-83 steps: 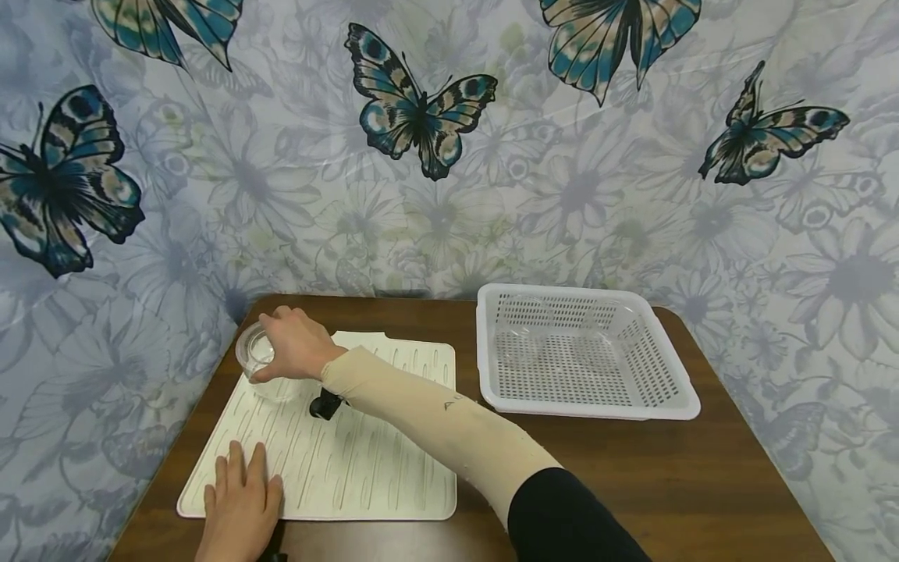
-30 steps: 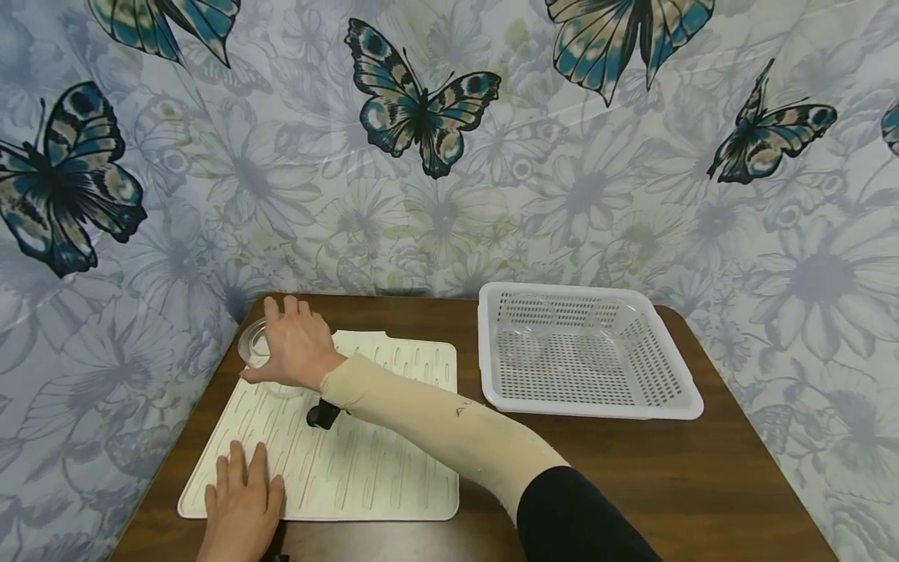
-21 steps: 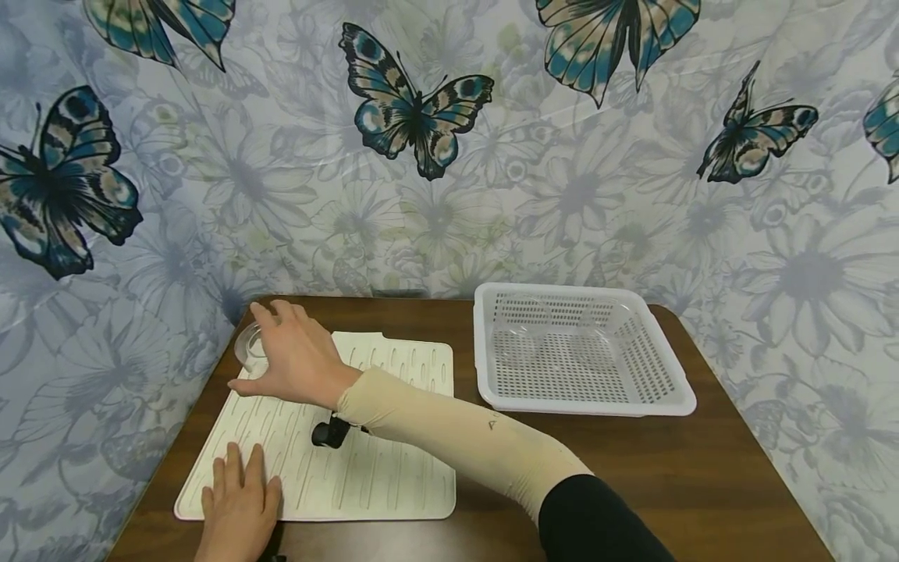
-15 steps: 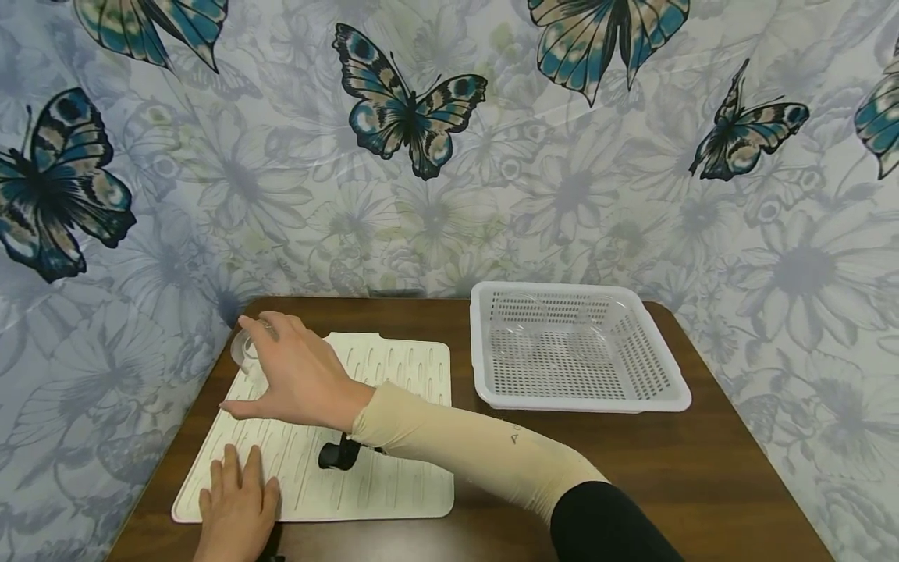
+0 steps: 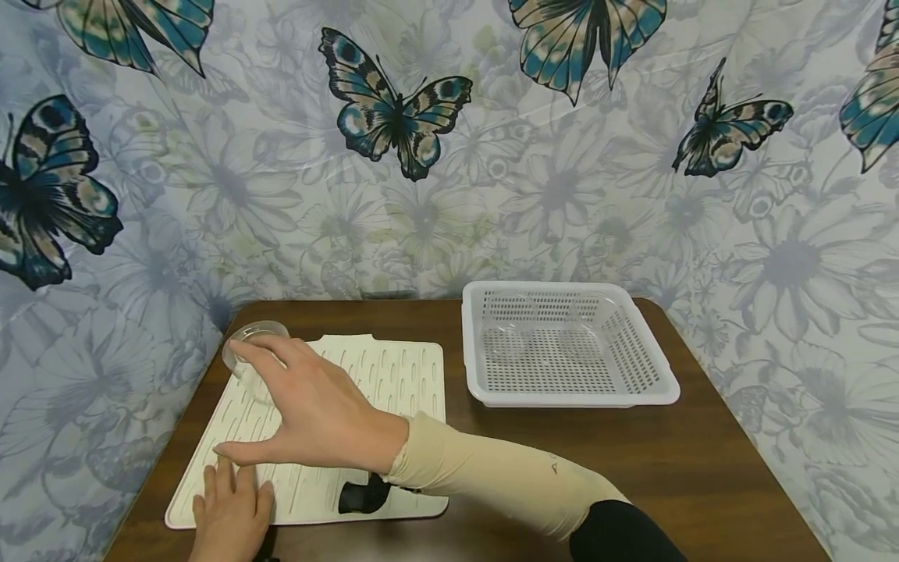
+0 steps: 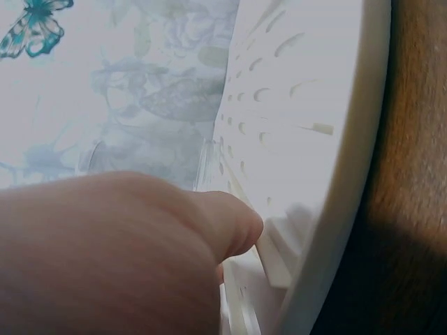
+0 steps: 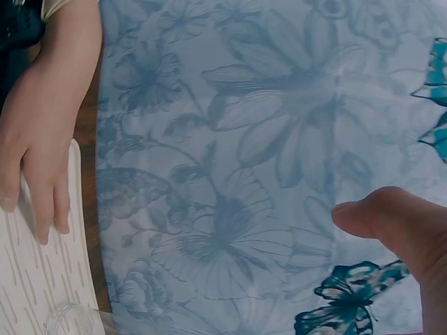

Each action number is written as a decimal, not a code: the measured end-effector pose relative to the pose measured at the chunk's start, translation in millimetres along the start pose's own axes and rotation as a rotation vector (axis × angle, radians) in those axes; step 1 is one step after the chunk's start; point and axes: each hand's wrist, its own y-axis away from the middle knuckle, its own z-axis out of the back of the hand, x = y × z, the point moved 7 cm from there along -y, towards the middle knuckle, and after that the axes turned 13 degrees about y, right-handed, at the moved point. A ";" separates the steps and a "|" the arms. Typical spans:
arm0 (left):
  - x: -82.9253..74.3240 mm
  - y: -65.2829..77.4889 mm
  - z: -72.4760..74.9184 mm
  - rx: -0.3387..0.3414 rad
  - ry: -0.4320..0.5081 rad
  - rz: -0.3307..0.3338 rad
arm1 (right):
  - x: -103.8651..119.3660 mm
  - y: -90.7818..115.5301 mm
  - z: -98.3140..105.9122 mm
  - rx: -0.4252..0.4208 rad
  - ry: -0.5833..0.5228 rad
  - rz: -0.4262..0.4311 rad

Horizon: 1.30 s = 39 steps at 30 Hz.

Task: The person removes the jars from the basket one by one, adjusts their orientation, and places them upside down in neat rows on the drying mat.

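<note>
A clear round cup (image 5: pixel 246 378), apparently glass, stands at the far left corner of the cream ribbed mat (image 5: pixel 393 390). My right hand (image 5: pixel 316 406) hovers over the mat, nearer to me than the cup. Its fingers and thumb are spread wide, holding nothing, and the fingers partly cover the cup in the head view. The left hand (image 5: pixel 232 515) rests with extended fingers on the mat's near left corner. In the right wrist view, the right thumb (image 7: pixel 391 227) sticks out alone, while the cup's rim (image 7: pixel 70 319) peeks in at the bottom.
A white perforated basket (image 5: pixel 663 390) stands at the back right of the brown table (image 5: pixel 562 484), with faint see-through vessels (image 5: pixel 506 339) inside. Behind the table hangs a butterfly-patterned cloth (image 5: pixel 421 234). A black wrist camera (image 5: pixel 363 496) sits under the right wrist.
The right hand, earlier around the cup, has let go of it and drawn back toward me and rightward. The cup stays at the mat's far left corner. The left hand keeps its place.
</note>
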 end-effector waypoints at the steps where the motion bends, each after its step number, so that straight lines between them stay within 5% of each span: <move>1: 0.0 0.1 0.0 -0.010 -0.004 -0.005 | -1.6 3.6 2.6 0.001 -0.021 -0.011; 13: -1.5 1.1 -1.6 -0.080 -0.027 0.005 | -29.0 40.9 30.6 -0.131 -0.283 -0.105; 19: -0.3 -0.4 -3.2 -0.031 -0.013 0.050 | -43.1 55.0 42.5 -0.225 -0.391 -0.136; 29: 0.5 -3.0 -3.1 -0.033 -0.012 0.045 | -73.6 75.9 57.6 -0.323 -0.439 -0.225; 39: 0.4 -2.7 -2.9 -0.067 -0.016 0.017 | -106.9 93.2 58.0 -0.383 -0.510 -0.403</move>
